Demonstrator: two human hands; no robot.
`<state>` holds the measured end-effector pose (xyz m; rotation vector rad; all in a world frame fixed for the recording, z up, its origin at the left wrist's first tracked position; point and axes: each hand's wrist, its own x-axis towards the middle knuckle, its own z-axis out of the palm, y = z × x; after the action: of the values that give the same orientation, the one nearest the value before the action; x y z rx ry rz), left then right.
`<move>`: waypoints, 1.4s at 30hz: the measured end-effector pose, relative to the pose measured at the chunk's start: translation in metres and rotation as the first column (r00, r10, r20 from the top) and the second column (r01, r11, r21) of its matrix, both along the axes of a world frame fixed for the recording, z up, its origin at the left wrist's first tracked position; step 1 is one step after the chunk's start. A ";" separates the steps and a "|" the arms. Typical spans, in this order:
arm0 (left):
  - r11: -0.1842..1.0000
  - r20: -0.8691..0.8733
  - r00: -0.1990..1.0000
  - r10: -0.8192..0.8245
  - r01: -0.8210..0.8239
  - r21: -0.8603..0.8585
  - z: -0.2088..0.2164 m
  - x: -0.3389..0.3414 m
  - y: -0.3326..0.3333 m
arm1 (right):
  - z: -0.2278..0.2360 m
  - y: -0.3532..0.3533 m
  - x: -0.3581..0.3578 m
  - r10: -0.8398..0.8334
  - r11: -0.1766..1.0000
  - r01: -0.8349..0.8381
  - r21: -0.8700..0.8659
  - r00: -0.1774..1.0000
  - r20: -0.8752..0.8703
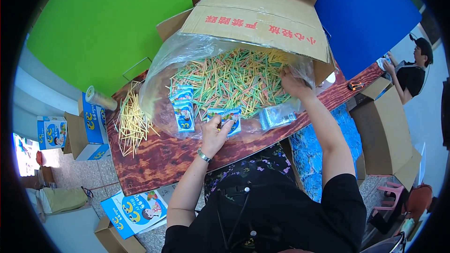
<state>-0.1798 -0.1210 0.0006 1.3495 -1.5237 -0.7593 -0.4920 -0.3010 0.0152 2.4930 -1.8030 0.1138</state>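
My left hand is closed on a blue-and-white packet, pinched at the near edge of a heap of thin coloured sticks. My right hand reaches into the right side of that heap of sticks; its fingertips are partly hidden among them, so their grip cannot be made out. The sticks are green, yellow and pink, spilling from a tipped cardboard box onto a clear plastic liner. To the left of the held packet lie several similar packets. Another, silvery-blue packet lies to its right.
A pile of pale yellow sticks and a clear round tub sit on the table's left end. Printed blue cartons stand beyond it. At right are an open carton, blue wrapped goods and another person.
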 end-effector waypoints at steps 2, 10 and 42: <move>0.999 -0.050 0.999 0.013 -0.015 -0.031 0.001 0.002 -0.002 | 0.002 -0.003 -0.001 0.073 0.997 -0.076 -0.012 0.988 -0.139; 0.995 -0.111 0.990 0.087 -0.080 0.063 0.016 -0.007 -0.023 | 0.050 -0.001 0.007 0.085 0.958 -0.138 0.251 0.974 0.210; 0.959 -0.071 0.960 0.272 -0.277 -0.067 0.031 -0.096 -0.139 | 0.066 0.018 0.055 0.069 0.482 -0.602 0.636 0.750 0.658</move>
<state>-0.2762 -0.2597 0.0317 1.4301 -1.2698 -0.5565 -0.4370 -0.2830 0.0814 3.9088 -1.6691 -0.0177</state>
